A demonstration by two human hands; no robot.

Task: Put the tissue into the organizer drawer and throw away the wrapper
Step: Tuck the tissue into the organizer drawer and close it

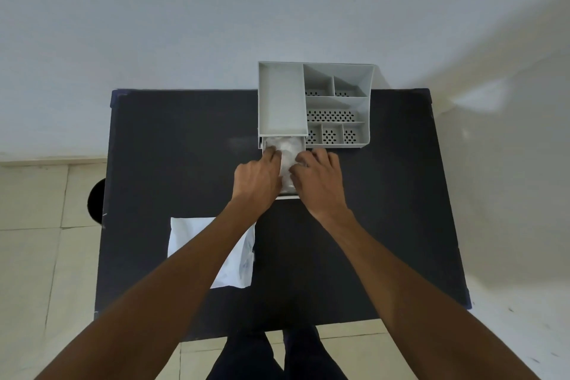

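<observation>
A grey organizer (pixel 282 99) with several compartments stands at the far middle of the black table. Its drawer (pixel 290 196) is pulled out toward me at the organizer's left front. White tissue (pixel 287 151) lies inside the drawer. My left hand (pixel 257 177) and my right hand (pixel 317 179) both rest on the tissue, fingers curled onto it from either side. A white plastic wrapper (pixel 197 237) lies flat on the table near me on the left, partly hidden under my left forearm.
The black table (pixel 385 210) stands against a white wall. A dark round bin opening (pixel 96 202) shows on the tiled floor just past the table's left edge. My legs are visible below the table's near edge.
</observation>
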